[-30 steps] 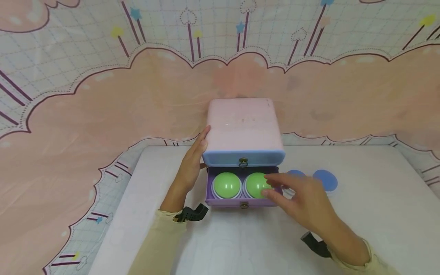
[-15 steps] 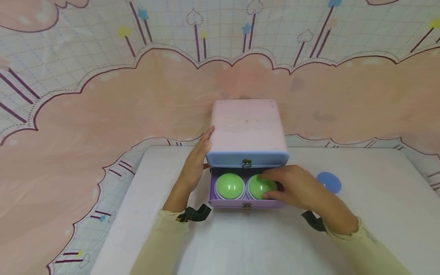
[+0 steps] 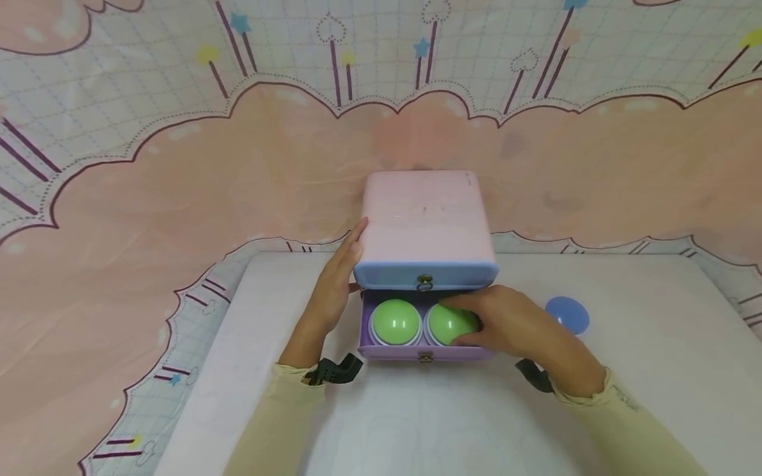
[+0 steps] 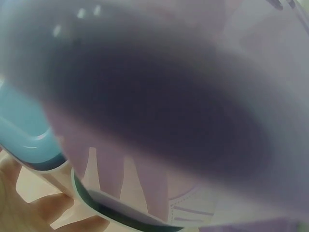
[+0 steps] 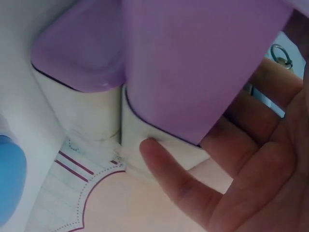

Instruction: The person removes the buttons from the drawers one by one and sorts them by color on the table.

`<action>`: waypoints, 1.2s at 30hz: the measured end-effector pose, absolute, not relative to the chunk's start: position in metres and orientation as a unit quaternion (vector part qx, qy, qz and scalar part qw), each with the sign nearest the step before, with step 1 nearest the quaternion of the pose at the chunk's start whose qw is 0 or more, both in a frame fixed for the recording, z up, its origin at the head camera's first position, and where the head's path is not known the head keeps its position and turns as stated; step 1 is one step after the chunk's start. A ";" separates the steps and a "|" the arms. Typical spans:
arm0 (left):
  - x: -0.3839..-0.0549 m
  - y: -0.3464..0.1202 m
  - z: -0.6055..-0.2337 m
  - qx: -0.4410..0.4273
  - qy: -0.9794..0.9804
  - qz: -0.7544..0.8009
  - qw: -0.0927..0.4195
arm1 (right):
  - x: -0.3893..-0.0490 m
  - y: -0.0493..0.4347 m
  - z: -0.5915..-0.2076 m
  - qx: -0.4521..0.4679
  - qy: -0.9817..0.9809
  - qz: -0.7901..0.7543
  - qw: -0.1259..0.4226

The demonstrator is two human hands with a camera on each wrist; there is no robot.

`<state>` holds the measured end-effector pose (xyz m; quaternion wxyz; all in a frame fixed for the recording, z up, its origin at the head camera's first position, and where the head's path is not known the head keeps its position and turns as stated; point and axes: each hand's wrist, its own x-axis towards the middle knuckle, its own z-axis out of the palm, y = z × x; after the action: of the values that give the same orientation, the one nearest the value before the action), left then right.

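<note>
A small two-tier drawer box (image 3: 424,211) with a pink top and blue upper drawer stands at the back of the table. Its purple lower drawer (image 3: 393,353) is pulled out and holds two round jars with domed green tops, the left jar (image 3: 395,322) and the right jar (image 3: 445,324). My left hand (image 3: 326,294) rests with extended fingers along the box's left side. Reaching over the drawer's right side, my right hand (image 3: 516,324) pinches the right jar between thumb and fingers. In the right wrist view, purple surfaces (image 5: 183,63) hide the jar.
A blue disc (image 3: 567,315) lies on the white table (image 3: 428,423), right of the box and behind the right hand. Brass ring pulls hang on both drawer fronts. A patterned cloth (image 3: 268,172) covers the wall behind.
My right hand has moved inward and closed around the right jar, now covering a second blue disc that showed earlier. The left hand stays on the box. Both jars remain in the drawer.
</note>
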<state>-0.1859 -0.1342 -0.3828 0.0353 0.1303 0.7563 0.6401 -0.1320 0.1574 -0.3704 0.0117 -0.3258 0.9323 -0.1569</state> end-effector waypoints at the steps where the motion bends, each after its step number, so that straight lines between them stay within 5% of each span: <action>1: -0.186 -0.134 -0.383 0.130 0.756 0.640 0.035 | -0.132 0.157 -0.371 -0.328 0.932 -0.154 0.010; 36: -0.186 -0.135 -0.383 0.126 0.759 0.637 0.037 | -0.122 0.164 -0.363 -0.295 0.930 -0.220 -0.013</action>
<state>-0.1862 -0.1351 -0.3827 0.0367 0.1264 0.7592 0.6374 -0.1220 0.1639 -0.3635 -0.0132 -0.2954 0.9295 -0.2204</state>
